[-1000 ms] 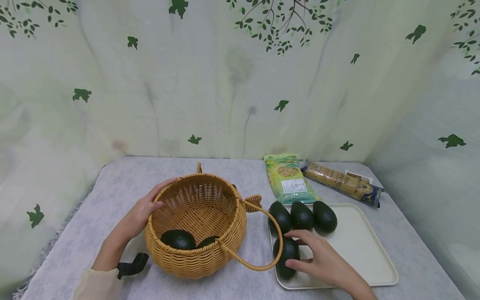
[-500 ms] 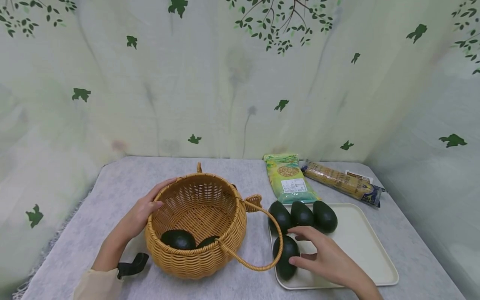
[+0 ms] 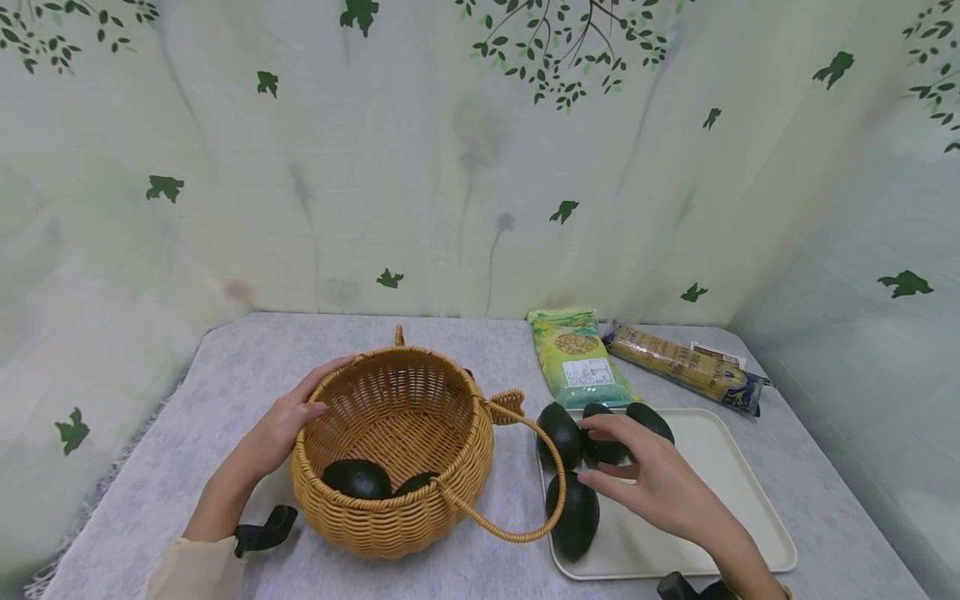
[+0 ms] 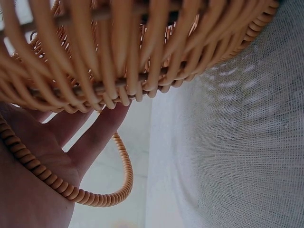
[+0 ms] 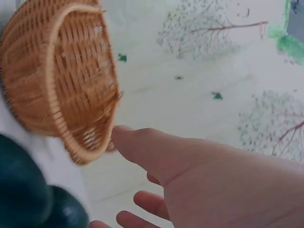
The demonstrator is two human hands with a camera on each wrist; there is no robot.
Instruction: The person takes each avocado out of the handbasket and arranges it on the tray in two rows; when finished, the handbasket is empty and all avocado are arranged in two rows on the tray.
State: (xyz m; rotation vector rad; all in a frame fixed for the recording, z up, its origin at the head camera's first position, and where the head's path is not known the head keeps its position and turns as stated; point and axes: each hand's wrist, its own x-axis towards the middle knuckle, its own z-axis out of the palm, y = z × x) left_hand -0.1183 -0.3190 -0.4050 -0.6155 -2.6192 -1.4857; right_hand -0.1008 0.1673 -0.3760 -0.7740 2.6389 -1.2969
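Note:
My left hand [image 3: 281, 429] holds the rim of a wicker basket [image 3: 465, 467], thumb on the inside and fingers along the outer wall. The left wrist view shows those fingers [image 4: 97, 137] against the weave, beside a looped handle [image 4: 124, 166]. Two dark green avocados lie in the basket; one [image 3: 356, 479] shows well, the other [image 3: 414, 483] is partly behind the rim. My right hand [image 3: 656, 475] hovers over a cream tray [image 3: 720, 500], fingers loosely bent, holding nothing. Beneath and beside it several avocados rest there, the nearest avocado [image 3: 576, 518] below the thumb.
Behind the tray lie a green and yellow bag [image 3: 581, 358] and a long pack of what looks like noodles [image 3: 682, 367]. The basket's right handle [image 3: 517, 533] arches over toward the tray's left edge. A leaf-print cloth [image 3: 450, 167] hangs behind the table.
My right hand has let go of the nearest avocado and moved up and away from it, now partly covering the back row. The left hand and basket stay put.

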